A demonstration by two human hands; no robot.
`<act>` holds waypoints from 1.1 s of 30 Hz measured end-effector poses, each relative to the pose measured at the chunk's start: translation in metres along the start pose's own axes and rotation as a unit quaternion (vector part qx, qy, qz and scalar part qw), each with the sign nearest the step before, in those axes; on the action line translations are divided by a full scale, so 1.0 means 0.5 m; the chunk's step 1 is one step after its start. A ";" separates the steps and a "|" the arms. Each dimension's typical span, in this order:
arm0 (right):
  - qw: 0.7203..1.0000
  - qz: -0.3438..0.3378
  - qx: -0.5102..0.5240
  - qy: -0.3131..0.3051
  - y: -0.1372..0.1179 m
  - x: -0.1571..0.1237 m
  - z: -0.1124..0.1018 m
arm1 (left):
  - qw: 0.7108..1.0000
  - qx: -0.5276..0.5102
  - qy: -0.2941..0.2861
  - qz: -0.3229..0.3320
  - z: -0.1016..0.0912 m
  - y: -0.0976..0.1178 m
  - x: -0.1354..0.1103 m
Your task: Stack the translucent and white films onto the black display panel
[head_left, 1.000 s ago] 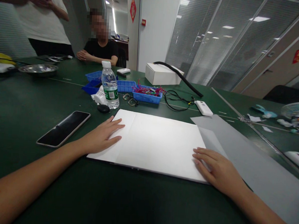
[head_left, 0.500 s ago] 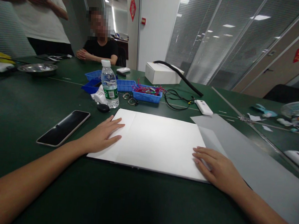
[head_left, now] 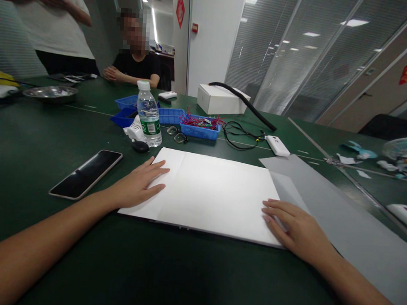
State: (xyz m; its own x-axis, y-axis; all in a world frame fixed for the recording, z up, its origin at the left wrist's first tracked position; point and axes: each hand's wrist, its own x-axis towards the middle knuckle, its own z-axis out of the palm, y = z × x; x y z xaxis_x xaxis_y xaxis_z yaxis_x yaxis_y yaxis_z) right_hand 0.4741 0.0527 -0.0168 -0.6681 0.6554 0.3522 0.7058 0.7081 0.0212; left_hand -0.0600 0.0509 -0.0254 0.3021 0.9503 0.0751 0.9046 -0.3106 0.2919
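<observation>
A flat white rectangular sheet or board [head_left: 215, 194] lies in front of me, brightly lit, with a faint crease near its left side. My left hand [head_left: 143, 182] rests flat on its left edge, fingers spread. On the right edge lies my right hand [head_left: 293, 225], fingers stretched out and holding nothing. Beneath and beyond my right hand extends a large grey sheet [head_left: 350, 224]. A smartphone [head_left: 86, 174] with a dark screen lies left of my left hand. Just past the white sheet's far left corner are a black computer mouse [head_left: 140, 146] and a water bottle [head_left: 150, 115].
On the green table [head_left: 183, 274] stand a blue tray of red wires [head_left: 201, 127], eyeglasses [head_left: 177, 134], a white box [head_left: 221, 100] with a black tube, a black cable [head_left: 240, 138] and a metal dish [head_left: 51, 93]. One person sits opposite; another stands at the left.
</observation>
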 end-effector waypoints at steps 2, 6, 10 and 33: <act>1.000 -0.003 -0.003 0.001 0.000 0.000 0.001 | 1.000 -0.002 0.000 -0.001 0.001 -0.001 0.000; 1.000 -0.006 -0.007 0.004 0.002 -0.001 0.002 | 1.000 -0.004 -0.004 -0.004 -0.001 0.001 -0.001; 1.000 -0.007 -0.005 0.001 0.003 0.000 0.001 | 1.000 -0.003 -0.011 -0.008 -0.004 0.005 -0.001; 1.000 -0.008 0.007 0.002 0.003 0.002 0.000 | 1.000 0.004 -0.008 0.001 0.002 -0.001 -0.001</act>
State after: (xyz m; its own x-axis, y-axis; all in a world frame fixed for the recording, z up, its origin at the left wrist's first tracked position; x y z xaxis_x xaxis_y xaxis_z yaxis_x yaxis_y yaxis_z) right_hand 0.4745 0.0544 -0.0166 -0.6783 0.6426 0.3562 0.6916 0.7221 0.0143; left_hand -0.0601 0.0505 -0.0267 0.3087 0.9492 0.0614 0.9060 -0.3131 0.2850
